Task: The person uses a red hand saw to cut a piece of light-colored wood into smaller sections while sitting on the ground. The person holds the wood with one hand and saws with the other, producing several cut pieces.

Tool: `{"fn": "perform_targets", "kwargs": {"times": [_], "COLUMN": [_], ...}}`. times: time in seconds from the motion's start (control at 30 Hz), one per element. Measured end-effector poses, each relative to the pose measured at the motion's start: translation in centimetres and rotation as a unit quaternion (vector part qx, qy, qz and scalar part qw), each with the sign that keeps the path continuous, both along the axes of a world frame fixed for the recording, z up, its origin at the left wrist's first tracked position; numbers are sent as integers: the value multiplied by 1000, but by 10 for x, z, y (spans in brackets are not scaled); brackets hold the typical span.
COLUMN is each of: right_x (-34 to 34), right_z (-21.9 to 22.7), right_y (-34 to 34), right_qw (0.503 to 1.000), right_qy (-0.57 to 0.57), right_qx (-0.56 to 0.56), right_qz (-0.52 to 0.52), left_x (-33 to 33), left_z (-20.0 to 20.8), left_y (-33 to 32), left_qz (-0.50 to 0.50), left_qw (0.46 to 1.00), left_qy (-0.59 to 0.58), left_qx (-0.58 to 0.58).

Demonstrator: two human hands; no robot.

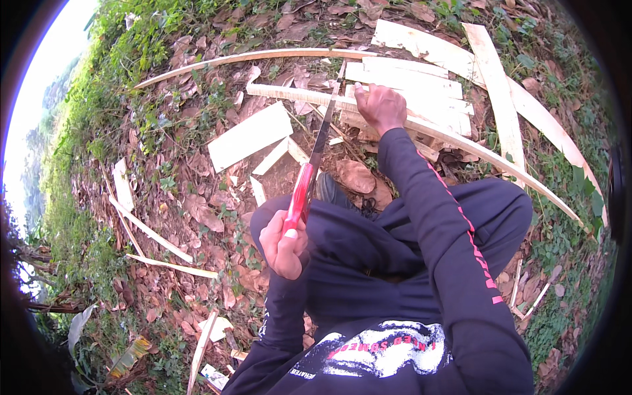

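Observation:
My left hand (284, 247) is wrapped around the red handle of a hand saw (322, 135). The narrow dark blade points away from me and lies across a long, thin wooden strip (474, 146). Just right of the blade, my right hand (383, 107) grips that strip from above, thumb pointing forward and most fingers hidden. Beneath and beyond the strip lies a stack of pale boards (411, 82). A short, wide board piece (251, 137) rests on the ground left of the blade, with a smaller offcut (271, 157) beside it.
I sit with my legs folded on leaf-covered ground. A curved strip (250, 56) lies farther off. Long planks (497, 89) cross at the far right. Thin wood scraps (150, 230) are scattered at left, others near me. Green plants (125, 66) border the slope at left.

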State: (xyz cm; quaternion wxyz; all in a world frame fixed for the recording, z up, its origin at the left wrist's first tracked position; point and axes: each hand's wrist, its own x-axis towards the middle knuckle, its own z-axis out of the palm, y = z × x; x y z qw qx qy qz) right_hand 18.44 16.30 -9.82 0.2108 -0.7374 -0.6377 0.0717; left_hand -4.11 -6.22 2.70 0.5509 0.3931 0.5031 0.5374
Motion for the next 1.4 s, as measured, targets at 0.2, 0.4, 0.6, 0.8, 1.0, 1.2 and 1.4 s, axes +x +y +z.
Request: {"fn": "perform_targets", "kwargs": {"times": [0.2,0.4,0.6,0.8,1.0,1.2,1.4], "right_x": [-4,3,20,25,33,37,39], "right_z": [-25,-41,-60,-60,-61,-60,-61], "right_y": [12,22,49,45,35,31,26], "right_qw": [997,999,998,998,998,997,997], "right_qy": [-5,-18,-46,-52,-39,-41,-46], "right_qx": [-68,-18,18,12,43,66,61], "right_qz": [-45,-45,-33,-33,-20,-24,-24], "left_x": [8,17,43,52,72,80,80], "left_z": [-5,-4,23,60,89,94,116], "left_y": [21,40,69,80,84,66,56], "left_qz": [-5,-8,-2,-45,-122,-79,-48], "left_qw": [999,995,991,985,956,971,968], "left_qy": [23,73,89,85,237,210,217], "left_qx": [-26,-66,-103,-145,-125,-82,-119]}}
